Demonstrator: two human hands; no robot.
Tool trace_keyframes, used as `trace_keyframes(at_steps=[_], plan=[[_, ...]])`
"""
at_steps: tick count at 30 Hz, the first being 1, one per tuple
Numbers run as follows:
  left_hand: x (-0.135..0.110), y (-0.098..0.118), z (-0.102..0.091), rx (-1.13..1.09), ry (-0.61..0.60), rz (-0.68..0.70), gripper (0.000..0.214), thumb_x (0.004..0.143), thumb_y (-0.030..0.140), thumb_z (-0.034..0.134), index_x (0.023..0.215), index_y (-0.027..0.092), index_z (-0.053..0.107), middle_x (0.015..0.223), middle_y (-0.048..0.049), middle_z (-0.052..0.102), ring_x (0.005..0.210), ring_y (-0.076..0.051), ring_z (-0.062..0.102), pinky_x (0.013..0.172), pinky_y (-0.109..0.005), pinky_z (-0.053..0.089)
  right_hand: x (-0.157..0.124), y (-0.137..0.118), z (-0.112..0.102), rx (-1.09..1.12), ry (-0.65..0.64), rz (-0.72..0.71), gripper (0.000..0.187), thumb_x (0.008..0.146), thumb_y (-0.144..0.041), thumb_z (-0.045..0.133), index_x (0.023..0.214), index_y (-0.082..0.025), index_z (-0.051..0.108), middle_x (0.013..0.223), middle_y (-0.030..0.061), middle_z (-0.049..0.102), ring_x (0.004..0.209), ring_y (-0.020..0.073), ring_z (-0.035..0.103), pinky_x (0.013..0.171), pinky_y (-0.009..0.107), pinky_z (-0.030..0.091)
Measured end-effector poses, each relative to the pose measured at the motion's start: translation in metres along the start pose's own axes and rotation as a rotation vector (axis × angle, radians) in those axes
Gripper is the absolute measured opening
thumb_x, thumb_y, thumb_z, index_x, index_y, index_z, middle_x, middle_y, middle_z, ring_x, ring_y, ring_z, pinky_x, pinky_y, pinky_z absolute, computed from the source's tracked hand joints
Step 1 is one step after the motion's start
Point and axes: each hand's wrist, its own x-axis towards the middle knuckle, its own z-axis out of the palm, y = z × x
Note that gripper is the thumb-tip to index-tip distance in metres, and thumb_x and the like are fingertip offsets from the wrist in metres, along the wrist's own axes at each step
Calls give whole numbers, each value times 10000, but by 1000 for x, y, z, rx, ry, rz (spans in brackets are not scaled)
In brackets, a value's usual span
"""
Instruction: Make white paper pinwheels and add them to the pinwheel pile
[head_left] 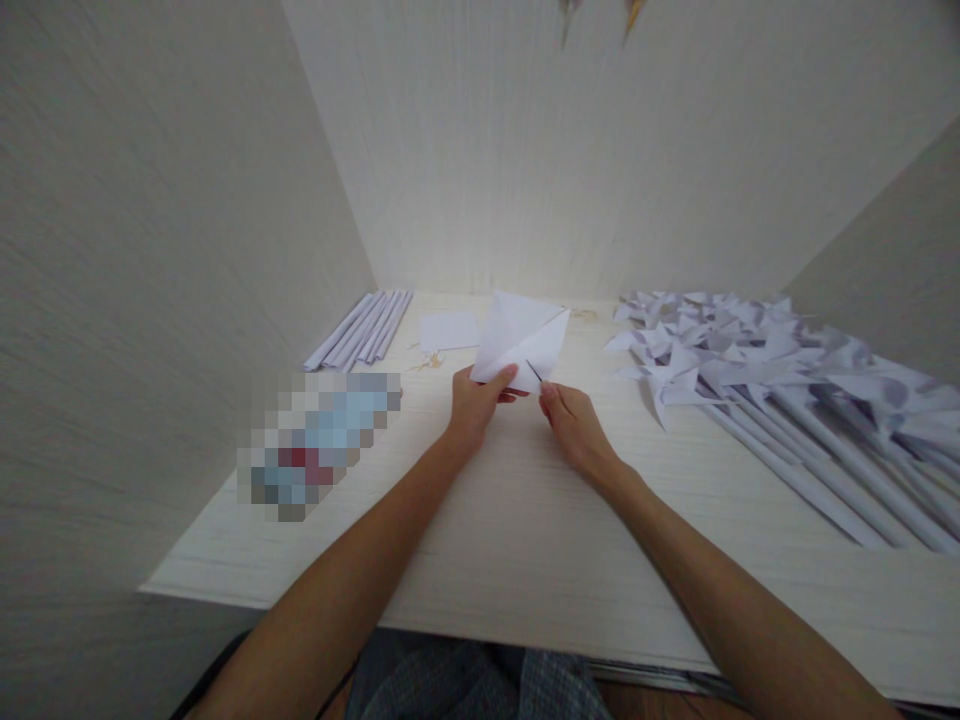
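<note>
A square white sheet of paper is held up a little above the table, with a diagonal line running from its upper right corner. My left hand grips its lower left edge, thumb on top and fingers underneath. At the lower right edge, my right hand is closed around a thin dark-bladed tool. Its slim tip lies against the paper, while the handle end is hidden in my fingers.
White rolled paper sticks lie at the back left, beside a flat stack of white paper and small yellowish bits. A blurred-out object is at left. Many paper pinwheels on sticks cover the right. Walls enclose the table.
</note>
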Motion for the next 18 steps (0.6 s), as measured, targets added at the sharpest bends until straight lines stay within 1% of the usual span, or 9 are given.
trace_keyframes(at_steps=[18], plan=[[-3,1,1,15,-17,-10,179,551,213,656,654,86,583,580,-48,620,431,-109,562,418,-198,426,0,1,0,25,0,-4,398,834,-406,221,514,-195,328,481,-10,403,458,103,320,470,248,232]])
